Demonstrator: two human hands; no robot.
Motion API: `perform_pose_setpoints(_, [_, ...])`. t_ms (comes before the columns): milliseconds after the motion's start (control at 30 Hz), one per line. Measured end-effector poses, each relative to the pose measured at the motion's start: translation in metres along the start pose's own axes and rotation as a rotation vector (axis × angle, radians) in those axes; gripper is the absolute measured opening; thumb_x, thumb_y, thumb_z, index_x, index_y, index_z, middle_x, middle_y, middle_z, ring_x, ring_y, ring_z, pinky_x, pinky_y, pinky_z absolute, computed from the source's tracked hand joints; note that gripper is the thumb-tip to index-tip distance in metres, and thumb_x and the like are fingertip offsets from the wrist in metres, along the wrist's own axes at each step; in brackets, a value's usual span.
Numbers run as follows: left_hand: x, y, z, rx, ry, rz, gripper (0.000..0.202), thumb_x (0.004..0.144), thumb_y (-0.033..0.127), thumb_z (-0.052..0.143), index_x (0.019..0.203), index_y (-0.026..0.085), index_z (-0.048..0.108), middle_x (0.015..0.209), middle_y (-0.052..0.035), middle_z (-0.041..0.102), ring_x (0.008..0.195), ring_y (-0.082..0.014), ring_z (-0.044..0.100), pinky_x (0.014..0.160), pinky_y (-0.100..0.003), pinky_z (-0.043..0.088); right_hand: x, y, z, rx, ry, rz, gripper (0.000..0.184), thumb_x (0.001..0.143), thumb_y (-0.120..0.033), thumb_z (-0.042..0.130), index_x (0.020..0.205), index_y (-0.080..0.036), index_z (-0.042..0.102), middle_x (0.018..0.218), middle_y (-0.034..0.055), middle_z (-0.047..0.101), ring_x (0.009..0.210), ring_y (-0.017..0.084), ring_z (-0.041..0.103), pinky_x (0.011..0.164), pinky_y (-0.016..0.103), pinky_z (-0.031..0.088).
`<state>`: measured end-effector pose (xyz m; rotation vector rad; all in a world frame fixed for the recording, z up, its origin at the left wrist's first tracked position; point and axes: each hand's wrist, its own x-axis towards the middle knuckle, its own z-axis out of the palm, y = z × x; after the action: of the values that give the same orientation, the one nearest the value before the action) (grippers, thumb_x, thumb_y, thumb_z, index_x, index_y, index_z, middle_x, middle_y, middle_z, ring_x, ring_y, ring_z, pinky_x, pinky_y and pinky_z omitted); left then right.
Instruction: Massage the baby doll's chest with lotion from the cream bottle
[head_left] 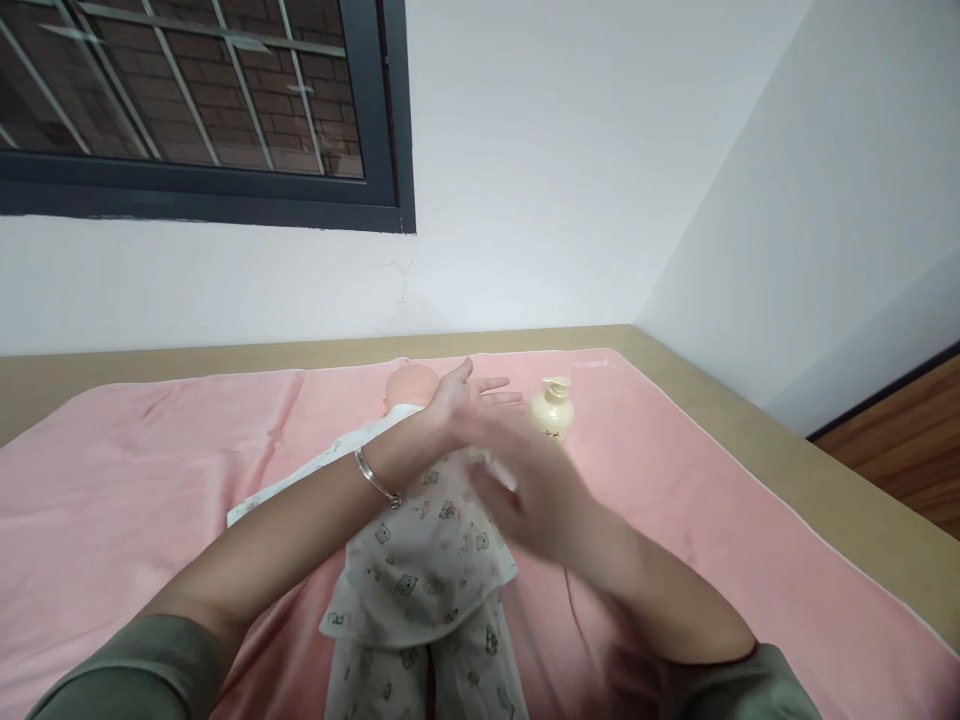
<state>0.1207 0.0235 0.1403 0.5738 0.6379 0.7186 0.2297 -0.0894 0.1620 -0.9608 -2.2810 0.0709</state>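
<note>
One left hand (456,397): fingers spread, holding nothing
Right hand (541,478): blurred, crossing the left, spread and grip unclear
Doll (429,545): lying beneath both hands
Bottle (553,410): just beyond the right hand

A doll (420,565) lies stretched out before me, its smooth pink head (410,385) farthest away, dressed in a white bear-print top (439,585), one sleeve (311,472) spread left, and matching trousers (480,655). To the right of the doll's head, a round cream pump bottle (552,410) stands upright.
</note>
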Motion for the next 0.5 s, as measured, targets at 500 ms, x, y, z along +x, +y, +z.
perform_pose_setpoints(500, [0.019, -0.019, 0.022, -0.167, 0.024, -0.043, 0.062, 0.096, 0.051, 0.026, 0.132, 0.005, 0.047, 0.12, -0.0251, 0.061, 0.106, -0.0297, 0.065, 0.08, -0.041, 0.056, 0.016, 0.075, 0.001, -0.87, -0.244, 0.644, 0.048, 0.089, -0.014, 0.043, 0.131, 0.006, 0.052, 0.139, 0.0309, 0.05, 0.134, 0.036, 0.044, 0.114, 0.054, 0.022])
